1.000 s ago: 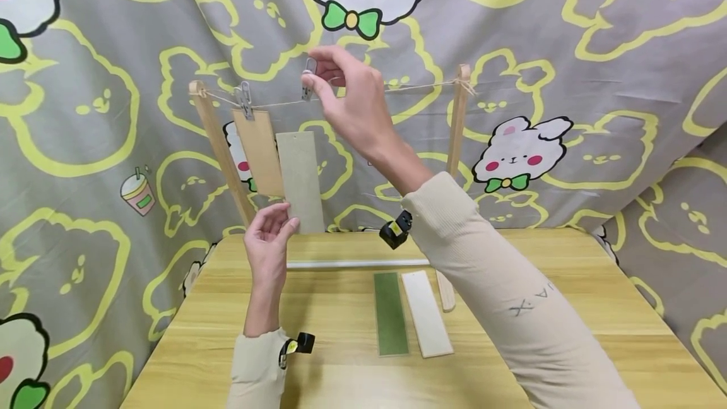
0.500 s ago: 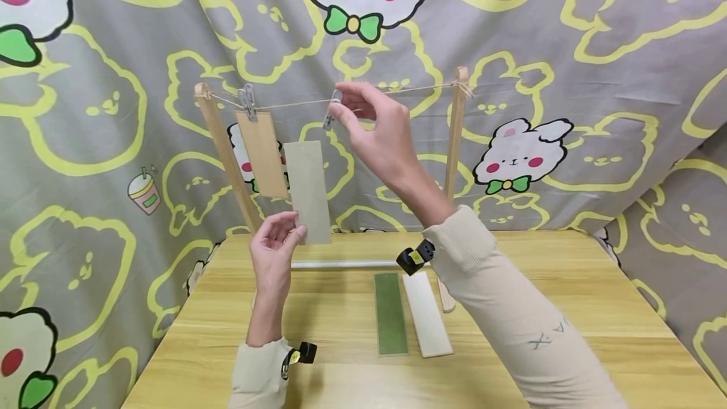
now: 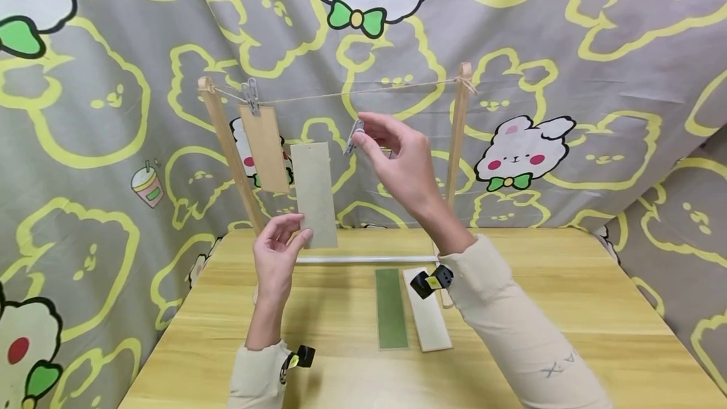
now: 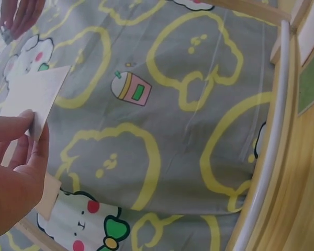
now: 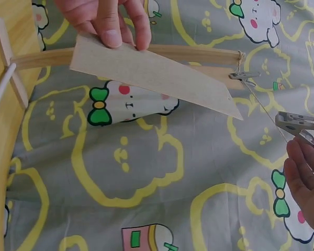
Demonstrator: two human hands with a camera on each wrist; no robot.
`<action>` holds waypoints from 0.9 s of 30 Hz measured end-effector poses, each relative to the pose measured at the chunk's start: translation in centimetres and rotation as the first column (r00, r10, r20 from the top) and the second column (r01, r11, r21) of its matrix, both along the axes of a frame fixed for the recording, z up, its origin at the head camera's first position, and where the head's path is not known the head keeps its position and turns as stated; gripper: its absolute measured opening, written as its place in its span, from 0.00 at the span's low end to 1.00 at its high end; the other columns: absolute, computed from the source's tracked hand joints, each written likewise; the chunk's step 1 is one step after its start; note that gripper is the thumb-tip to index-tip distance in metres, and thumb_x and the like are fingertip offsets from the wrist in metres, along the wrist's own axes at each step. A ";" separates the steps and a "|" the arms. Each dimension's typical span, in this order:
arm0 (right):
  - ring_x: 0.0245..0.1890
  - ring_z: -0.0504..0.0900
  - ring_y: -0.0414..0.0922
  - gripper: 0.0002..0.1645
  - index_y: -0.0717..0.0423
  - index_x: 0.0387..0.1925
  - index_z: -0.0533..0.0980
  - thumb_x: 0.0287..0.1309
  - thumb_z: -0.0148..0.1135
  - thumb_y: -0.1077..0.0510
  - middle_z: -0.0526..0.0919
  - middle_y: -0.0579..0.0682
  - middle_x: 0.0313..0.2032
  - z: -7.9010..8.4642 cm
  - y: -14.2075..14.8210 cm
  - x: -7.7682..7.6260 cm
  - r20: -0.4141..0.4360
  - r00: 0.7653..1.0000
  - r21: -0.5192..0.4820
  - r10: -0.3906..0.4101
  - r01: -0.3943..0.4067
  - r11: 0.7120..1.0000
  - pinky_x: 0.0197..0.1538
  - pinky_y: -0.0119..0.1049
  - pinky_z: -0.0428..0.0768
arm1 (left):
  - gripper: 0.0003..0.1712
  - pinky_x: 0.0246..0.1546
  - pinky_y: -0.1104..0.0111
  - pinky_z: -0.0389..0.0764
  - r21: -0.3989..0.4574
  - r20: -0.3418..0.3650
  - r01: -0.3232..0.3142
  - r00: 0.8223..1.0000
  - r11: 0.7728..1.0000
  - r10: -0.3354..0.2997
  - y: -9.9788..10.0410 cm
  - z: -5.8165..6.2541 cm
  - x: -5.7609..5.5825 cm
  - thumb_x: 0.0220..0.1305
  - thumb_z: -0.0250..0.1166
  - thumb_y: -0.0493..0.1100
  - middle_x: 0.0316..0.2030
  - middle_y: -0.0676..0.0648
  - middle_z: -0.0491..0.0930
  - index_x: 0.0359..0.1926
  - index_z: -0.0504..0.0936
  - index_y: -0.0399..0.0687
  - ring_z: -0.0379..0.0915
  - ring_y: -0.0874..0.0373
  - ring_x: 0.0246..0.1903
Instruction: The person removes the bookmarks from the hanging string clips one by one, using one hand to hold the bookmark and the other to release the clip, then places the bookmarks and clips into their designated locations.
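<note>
My left hand (image 3: 279, 257) pinches a pale grey-beige rectangular card (image 3: 315, 197) by its lower left edge and holds it upright above the table. A small hole shows near the card's top end. Up and to the right of it, my right hand (image 3: 400, 160) pinches a grey clothespin (image 3: 354, 137) between thumb and fingers, below the string (image 3: 363, 91). The right wrist view shows the same clothespin (image 5: 295, 123) at the fingertips, apart from the card (image 5: 152, 78). A tan card (image 3: 265, 150) hangs from the string by another grey clothespin (image 3: 251, 96) at the left.
Two wooden posts (image 3: 459, 125) carry the string, with a white bar (image 3: 369, 259) low between them. On the wooden table (image 3: 199, 333) lie a green card (image 3: 392, 308) and a white card (image 3: 430, 320), side by side. A patterned grey cloth (image 3: 625, 36) hangs behind.
My right hand has moved down and to the right with the clothespin, away from the string. The left hand has shifted slightly right and down with its card.
</note>
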State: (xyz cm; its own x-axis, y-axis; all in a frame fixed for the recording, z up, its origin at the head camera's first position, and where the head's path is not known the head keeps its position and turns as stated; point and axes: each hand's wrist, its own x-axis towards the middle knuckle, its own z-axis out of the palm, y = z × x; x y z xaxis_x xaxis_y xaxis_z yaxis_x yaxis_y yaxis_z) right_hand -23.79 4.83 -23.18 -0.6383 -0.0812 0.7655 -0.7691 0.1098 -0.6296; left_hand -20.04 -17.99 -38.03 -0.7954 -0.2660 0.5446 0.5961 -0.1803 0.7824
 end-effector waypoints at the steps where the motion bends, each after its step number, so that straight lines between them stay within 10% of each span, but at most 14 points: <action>1: 0.44 0.87 0.43 0.18 0.61 0.56 0.82 0.66 0.69 0.60 0.88 0.53 0.44 -0.2 0.0 0.0 -0.003 1.000 -0.009 0.006 -0.006 1.000 0.54 0.35 0.84 | 0.22 0.43 0.73 0.84 -0.002 0.003 0.000 1.000 1.000 0.000 0.0 0.0 0.1 0.52 0.67 0.14 0.43 0.46 0.84 0.49 0.74 0.15 0.81 0.57 0.43; 27: 0.45 0.85 0.48 0.20 0.61 0.57 0.81 0.65 0.69 0.66 0.86 0.55 0.45 -7.0 2.7 2.5 0.043 0.999 -0.126 0.031 -0.025 0.992 0.53 0.36 0.84 | 0.22 0.43 0.73 0.85 -0.033 0.007 0.044 0.999 0.998 -0.044 0.0 -1.4 1.5 0.51 0.67 0.14 0.44 0.45 0.84 0.48 0.74 0.13 0.81 0.58 0.42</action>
State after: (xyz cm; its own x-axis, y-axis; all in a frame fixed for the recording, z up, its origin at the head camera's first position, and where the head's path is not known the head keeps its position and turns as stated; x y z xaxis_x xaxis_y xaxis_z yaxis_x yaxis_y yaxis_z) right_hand -21.34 7.56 -30.15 -0.6712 -0.0051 0.7413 -0.7413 0.0069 -0.6712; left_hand -18.50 -17.96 -39.42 -0.8096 -0.2120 0.5473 0.5828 -0.1800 0.7924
